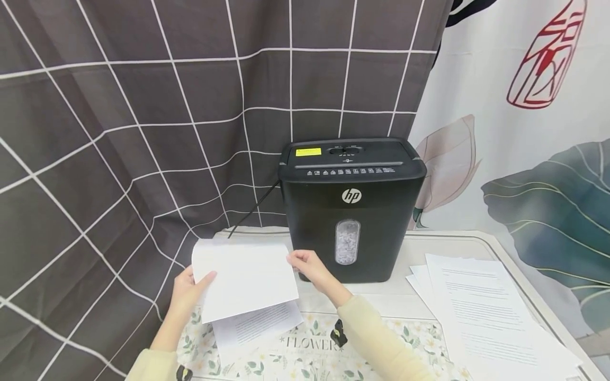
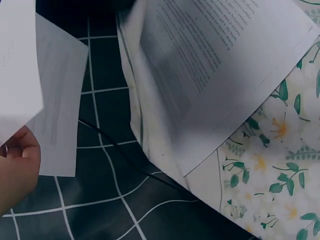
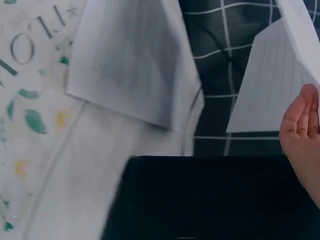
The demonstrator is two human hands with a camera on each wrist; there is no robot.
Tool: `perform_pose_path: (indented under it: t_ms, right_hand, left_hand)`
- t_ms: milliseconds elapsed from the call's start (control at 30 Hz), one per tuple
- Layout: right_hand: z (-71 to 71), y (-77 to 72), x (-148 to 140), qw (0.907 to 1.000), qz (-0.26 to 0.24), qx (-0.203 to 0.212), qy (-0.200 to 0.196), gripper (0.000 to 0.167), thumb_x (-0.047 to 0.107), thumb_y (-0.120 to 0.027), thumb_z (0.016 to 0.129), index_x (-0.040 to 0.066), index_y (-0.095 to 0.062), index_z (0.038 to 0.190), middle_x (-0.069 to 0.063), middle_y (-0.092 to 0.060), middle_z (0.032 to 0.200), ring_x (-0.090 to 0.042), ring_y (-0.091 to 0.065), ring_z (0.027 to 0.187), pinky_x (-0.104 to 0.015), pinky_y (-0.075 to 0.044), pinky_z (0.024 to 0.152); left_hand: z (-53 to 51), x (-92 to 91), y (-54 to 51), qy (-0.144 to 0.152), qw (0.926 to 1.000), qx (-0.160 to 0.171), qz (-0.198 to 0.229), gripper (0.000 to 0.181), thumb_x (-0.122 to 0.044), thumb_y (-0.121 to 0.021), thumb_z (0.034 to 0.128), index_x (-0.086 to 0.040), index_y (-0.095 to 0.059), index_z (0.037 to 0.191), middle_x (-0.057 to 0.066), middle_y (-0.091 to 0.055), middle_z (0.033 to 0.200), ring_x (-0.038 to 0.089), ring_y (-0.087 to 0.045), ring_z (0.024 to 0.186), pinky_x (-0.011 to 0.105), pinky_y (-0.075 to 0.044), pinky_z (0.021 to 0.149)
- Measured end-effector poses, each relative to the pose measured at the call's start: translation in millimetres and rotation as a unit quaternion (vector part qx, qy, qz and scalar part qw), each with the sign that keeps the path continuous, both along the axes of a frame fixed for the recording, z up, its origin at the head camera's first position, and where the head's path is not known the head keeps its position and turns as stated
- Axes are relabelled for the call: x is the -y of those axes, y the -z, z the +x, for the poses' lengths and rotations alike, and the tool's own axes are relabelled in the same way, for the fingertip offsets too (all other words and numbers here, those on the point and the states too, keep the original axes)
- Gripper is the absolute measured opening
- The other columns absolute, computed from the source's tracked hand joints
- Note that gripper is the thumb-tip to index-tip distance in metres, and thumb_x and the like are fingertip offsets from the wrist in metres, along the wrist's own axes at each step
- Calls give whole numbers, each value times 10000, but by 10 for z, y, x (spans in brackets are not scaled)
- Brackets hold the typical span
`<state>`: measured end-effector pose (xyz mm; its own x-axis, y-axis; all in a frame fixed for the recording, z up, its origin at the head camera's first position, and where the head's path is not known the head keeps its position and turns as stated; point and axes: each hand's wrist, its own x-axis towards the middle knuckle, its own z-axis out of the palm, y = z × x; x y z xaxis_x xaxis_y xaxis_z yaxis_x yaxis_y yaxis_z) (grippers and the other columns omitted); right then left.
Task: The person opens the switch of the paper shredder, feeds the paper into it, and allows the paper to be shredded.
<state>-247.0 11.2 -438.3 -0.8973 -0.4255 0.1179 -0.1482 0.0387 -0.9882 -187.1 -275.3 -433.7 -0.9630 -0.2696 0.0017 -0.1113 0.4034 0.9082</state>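
Above the table's left part, my two hands hold white sheets of paper whose upward faces look blank. My left hand grips the left edge, thumb on top and fingers beneath. At the upper right corner, my right hand pinches the edge between thumb and fingers. A second sheet shows behind the front one in the left wrist view. Lower down lies a printed sheet, partly covered by the held paper. Just right of my right hand stands a black HP paper shredder, with shreds behind its window.
A loose pile of printed sheets lies at the table's right. A floral mat covers the front. The shredder's black cord runs down to the left. A dark grid curtain hangs behind and along the left.
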Motion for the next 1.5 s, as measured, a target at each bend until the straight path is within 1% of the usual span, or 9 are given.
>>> perform_pose_path:
  t_ms: [200,333,500,667,867,1067,1267,1400,1500]
  right_hand:
    - [-101,-63,20,9976,239,-595,-261,219,55,-544,925,-138,-611,1005,-201,-680,860,-84,-626,727,-237,-525,707]
    - [-109,-131,11,9966,173,-773,-230,216,39,-583,898,-150,-617,997,-303,-661,950,-85,-661,744,-239,-543,720]
    - [-76,-285,8,9939,-80,-1087,-183,172,8,-593,883,-154,-609,939,-322,-646,917,-1,-616,702,-197,-521,696]
    - [-24,-525,-36,9868,-147,-1607,-136,136,-8,-593,878,-136,-624,910,-307,-649,881,4,-602,691,-184,-510,672]
    - [5,-762,-120,9778,-18,-2062,-365,116,-32,-566,890,-131,-623,910,-289,-659,905,5,-604,737,-203,-525,708]
    - [70,-1060,-171,9712,63,-2382,3,104,-22,-610,866,-114,-648,892,-259,-668,854,-26,-558,667,-180,-479,634]
    - [60,-1381,-285,9628,91,-2626,624,109,-1,-616,874,-97,-665,888,-239,-680,828,-27,-547,632,-181,-451,601]
    - [74,-1596,-426,9628,200,-2567,814,140,-14,-586,890,-124,-651,946,-259,-683,894,12,-576,666,-177,-486,641]
    - [70,-1799,-534,9618,6,-2582,906,151,-23,-584,889,-142,-643,959,-203,-702,872,17,-596,673,-180,-500,652]
  left_hand:
    - [100,-30,-150,-12,9986,-271,444,469,-183,-640,896,71,-487,1259,121,-722,960,-32,-641,672,210,-550,643]
    - [174,-50,-272,-278,9975,-479,431,433,-210,-668,876,88,-557,1171,-55,-731,777,-8,-653,634,227,-555,604]
    - [230,-61,-430,-405,9944,-911,350,356,-200,-661,882,75,-599,1100,-231,-675,673,-23,-658,624,219,-552,586]
    - [243,-94,-555,-412,9860,-1489,625,49,-125,-663,874,-171,-674,885,-252,-664,657,-6,-670,615,210,-544,562]
    - [204,-182,-739,-475,9677,-2191,1152,270,2,-675,831,-260,-673,769,-180,-700,688,8,-678,619,169,-529,558]
    - [190,-224,-979,-354,9604,-2732,424,256,-17,-616,882,-273,-619,875,-304,-655,744,-76,-647,679,108,-510,615]
    - [162,-311,-1259,322,9475,-3132,558,255,-21,-528,934,-250,-600,1015,-237,-671,887,-50,-652,784,110,-511,672]
    - [128,-383,-1471,968,9425,-3191,208,243,0,-469,949,-27,-546,1178,-241,-636,966,-60,-635,854,118,-513,707]
    - [60,-452,-1687,1144,9330,-3405,-211,303,-20,-464,957,103,-477,1234,-267,-602,983,-76,-619,890,114,-508,742]
